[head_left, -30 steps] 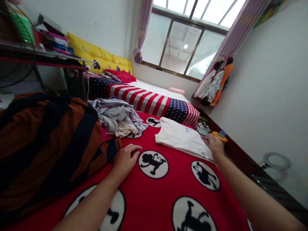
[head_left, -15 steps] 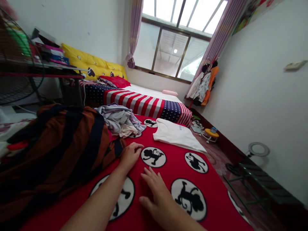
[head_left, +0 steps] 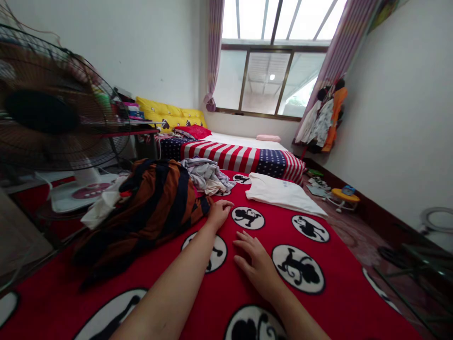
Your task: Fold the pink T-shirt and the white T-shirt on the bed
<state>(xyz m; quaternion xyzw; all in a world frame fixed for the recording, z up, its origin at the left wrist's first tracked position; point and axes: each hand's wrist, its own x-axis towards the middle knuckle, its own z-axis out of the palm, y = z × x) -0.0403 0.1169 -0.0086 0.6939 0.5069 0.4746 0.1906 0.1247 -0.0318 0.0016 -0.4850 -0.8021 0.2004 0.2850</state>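
Observation:
My left hand (head_left: 219,214) is over the red blanket (head_left: 244,293), beside the near right end of a brown and black striped garment (head_left: 166,198). Its fingers stretch to the right with nothing visible in them; whether it touches the garment I cannot tell. My right hand (head_left: 255,259) hovers over or rests on the blanket, fingers spread and empty. Beyond both hands lies a white T-shirt (head_left: 283,194), folded flat. A crumpled heap of grey and pale clothes (head_left: 205,174) sits behind the striped garment.
A large fan (head_left: 42,111) stands at the left, near a white plastic chair (head_left: 76,193). Another bed with a flag-patterned cover (head_left: 226,157) is under the window. To the right are a small yellow stool (head_left: 345,196) and a dark metal rack (head_left: 424,264).
My view has swung left and pulled back, bringing the fan and chair into sight. Both hands stay at about the same places over the blanket, still open.

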